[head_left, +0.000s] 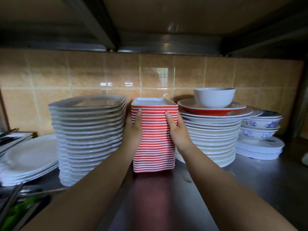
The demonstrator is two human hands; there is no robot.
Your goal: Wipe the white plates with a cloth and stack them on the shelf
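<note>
Head view, nearest first: both forearms reach forward over the bare steel shelf (250, 189), whose front strip between them lies open and shows a red reflection. At the lower left edge, green and metal items are blurred and cannot be identified.

The left hand (133, 129) takes the left side of the red-and-white square dish stack (154, 140), thumb up on the front face, grip curled round the stack's left edge. The right hand (175, 130) takes the right side likewise, thumb on the front face, fingers hidden behind the right edge. The stack stands upright on the shelf.

Clearances are tight. The left hand fills the gap to the tall stack of white plates (90, 139), which stands just beside and leans unevenly toward its base. The right hand sits against the round plate stack (211, 139), topped by a red-edged plate and a white bowl (214, 97).

Further left, a low pile of white plates (30, 160) reaches the frame edge. Far right, blue-patterned bowls (260, 127) rest on flat white plates. Behind all stands the tiled wall (83, 72); an upper shelf (166, 22) overhangs the stacks.
</note>
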